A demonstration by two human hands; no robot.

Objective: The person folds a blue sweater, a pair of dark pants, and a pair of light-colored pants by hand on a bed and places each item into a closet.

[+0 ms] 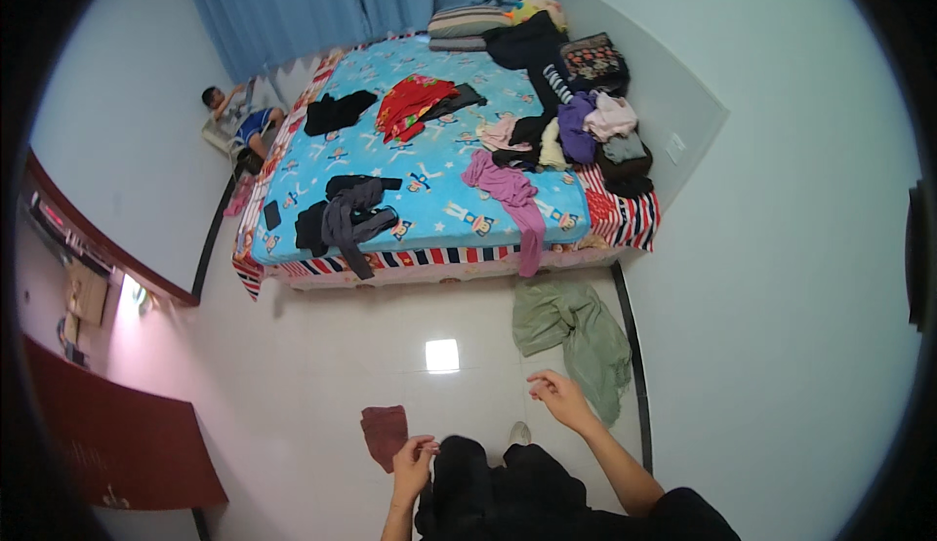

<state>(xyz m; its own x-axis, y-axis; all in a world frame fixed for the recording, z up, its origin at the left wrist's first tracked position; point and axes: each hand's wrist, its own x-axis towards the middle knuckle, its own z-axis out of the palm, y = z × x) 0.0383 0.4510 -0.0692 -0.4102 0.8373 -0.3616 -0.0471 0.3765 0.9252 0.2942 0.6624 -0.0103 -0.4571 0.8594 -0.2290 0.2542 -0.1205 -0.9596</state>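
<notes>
My left hand [415,453] hangs low in front of my dark clothing, its fingers loosely bent and apart, with nothing seen in them. Just beyond it a maroon folded cloth [384,434] lies on the floor; the hand overlaps its edge in the picture, and I cannot tell whether they touch. Farther forward, my right hand [561,400] is held out over the floor, empty, fingers slightly curled but apart. Nearest to it is a crumpled grey-green cloth [576,331], spread on the floor between the bed and the right wall.
Ahead stands a bed [420,258] with a blue cartoon sheet. Dark grey clothing [353,217], a pink-purple garment [505,195], a red garment [415,104] and a clothes pile [586,131] lie on it. A person [249,121] sits beyond its left side. A red-brown door [127,443] stands left.
</notes>
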